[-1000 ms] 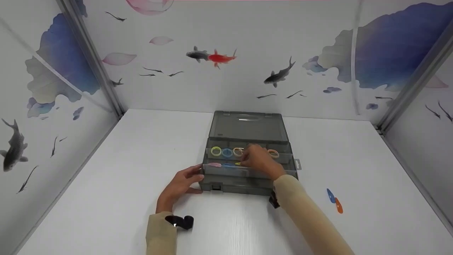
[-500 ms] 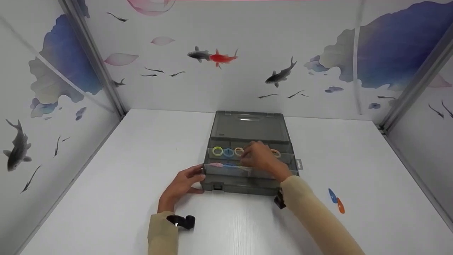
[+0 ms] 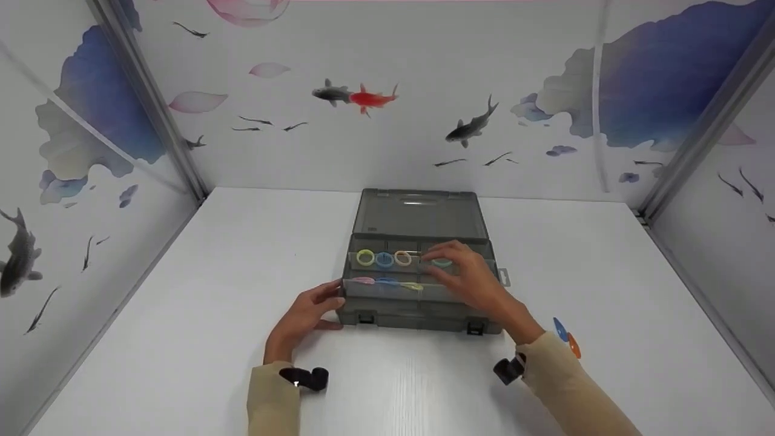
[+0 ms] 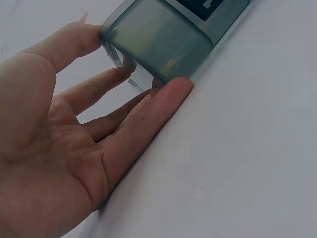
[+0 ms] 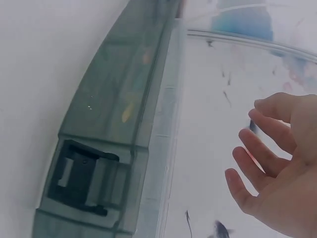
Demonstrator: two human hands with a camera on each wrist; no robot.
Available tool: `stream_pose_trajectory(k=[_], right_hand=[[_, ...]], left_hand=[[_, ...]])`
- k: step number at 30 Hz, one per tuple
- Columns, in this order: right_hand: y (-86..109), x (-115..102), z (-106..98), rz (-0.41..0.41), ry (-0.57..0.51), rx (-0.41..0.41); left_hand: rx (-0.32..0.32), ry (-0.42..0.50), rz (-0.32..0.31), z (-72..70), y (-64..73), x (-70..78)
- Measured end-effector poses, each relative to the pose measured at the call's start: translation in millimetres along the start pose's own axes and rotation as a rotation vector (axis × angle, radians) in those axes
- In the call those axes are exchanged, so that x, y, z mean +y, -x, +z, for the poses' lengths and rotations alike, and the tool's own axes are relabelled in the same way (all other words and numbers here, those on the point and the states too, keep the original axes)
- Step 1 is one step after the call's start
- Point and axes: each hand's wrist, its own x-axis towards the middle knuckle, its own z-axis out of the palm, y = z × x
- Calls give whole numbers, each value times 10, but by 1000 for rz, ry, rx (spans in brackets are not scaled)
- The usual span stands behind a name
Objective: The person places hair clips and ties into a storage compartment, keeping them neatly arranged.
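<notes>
A grey translucent storage box [image 3: 418, 312] stands open in the head view, its lid [image 3: 421, 215] lying back. My left hand [image 3: 306, 318] rests against the box's left side, thumb and fingertips at its front corner; the left wrist view shows the fingers spread along that corner. Over the right half of the box hovers my right hand [image 3: 475, 281], its fingers apart and nothing between them. In the middle row lie a pink clip [image 3: 363, 280], a blue clip [image 3: 386, 281] and a yellow clip [image 3: 412, 286]. Behind them sit a yellow ring [image 3: 365, 258], a blue ring [image 3: 384, 260], a peach ring [image 3: 402, 258] and a teal ring [image 3: 442, 262].
A blue teardrop-shaped clip [image 3: 560, 329] and an orange one [image 3: 574, 346] lie on the white table [image 3: 212, 339], right of the box and partly behind the right sleeve. Walls printed with fish and leaves enclose the table at the back and both sides.
My right hand has pulled back to the right from the middle row and its fingers have spread. The yellow clip and the teal ring now show. My left hand stays at the box.
</notes>
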Motion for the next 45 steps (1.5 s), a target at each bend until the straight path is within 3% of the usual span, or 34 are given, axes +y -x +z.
stream_pose_trajectory(k=[7, 29, 40, 45], right_hand=[[315, 41, -161, 56, -48, 59], [1198, 549, -542, 225, 189, 231], [1544, 769, -856, 380, 197, 202], [1648, 888, -961, 459, 213, 111]], left_hand=[[5, -8, 0, -7, 23, 17], [13, 1, -16, 10, 8, 10], [11, 2, -13, 2, 15, 37], [6, -5, -13, 14, 12, 37]])
